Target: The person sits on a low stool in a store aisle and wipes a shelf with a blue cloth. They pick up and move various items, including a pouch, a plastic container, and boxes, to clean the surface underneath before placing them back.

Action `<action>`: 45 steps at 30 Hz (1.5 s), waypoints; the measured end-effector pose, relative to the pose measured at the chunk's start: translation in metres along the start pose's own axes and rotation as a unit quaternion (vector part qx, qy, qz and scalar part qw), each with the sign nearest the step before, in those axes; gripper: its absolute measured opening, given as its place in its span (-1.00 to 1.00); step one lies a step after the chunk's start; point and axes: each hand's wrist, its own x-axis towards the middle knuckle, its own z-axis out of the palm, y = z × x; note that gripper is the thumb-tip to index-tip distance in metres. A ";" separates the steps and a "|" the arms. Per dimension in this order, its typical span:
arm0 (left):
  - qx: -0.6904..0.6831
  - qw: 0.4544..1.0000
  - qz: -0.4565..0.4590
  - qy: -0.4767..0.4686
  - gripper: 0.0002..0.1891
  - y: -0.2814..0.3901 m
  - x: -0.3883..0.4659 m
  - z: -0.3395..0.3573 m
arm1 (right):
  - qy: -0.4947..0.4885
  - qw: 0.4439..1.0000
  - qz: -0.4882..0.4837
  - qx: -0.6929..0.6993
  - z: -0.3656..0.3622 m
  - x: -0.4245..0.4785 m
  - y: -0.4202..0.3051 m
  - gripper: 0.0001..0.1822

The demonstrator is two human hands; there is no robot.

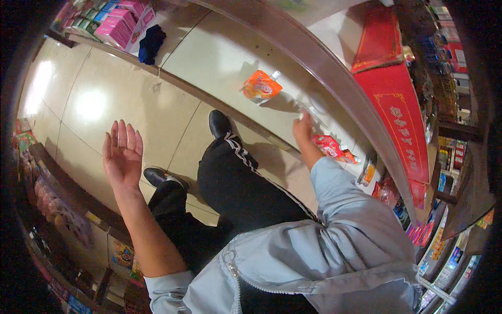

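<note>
My left hand (124,157) is raised over the tiled floor, palm up, fingers extended, holding nothing. Over the low white shelf, my right hand (304,125) reaches to a clear, shiny item (313,108), blurred; whether the fingers grip it cannot be told. An orange spouted pouch with a white cap (261,87) lies on the shelf, left of that hand. Just past my right wrist are a red spouted pouch (327,145) and an orange one (348,157). Farther right along the shelf lies a dark package with an orange-yellow label (368,172).
A curved upper shelf edge (313,47) runs above the low shelf. Red boxes (400,121) stand on the right. Pink cartons (115,29) and a dark blue cloth (152,44) sit at the upper left. Another stocked shelf (70,180) runs along the left.
</note>
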 end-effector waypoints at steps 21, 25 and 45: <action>-0.024 0.998 -0.046 -0.021 -0.63 -0.002 0.013 -0.005 | -0.063 0.938 -0.286 -0.185 0.049 0.191 0.014 -0.55; -0.019 0.998 -0.040 -0.040 -0.64 0.003 0.016 -0.010 | -0.122 0.929 -0.301 -0.177 -0.022 0.160 0.063 -0.57; 0.089 0.986 0.038 0.135 -0.69 -0.021 -0.042 -0.060 | -0.189 0.976 -0.088 -0.061 -0.179 -0.011 0.097 -0.60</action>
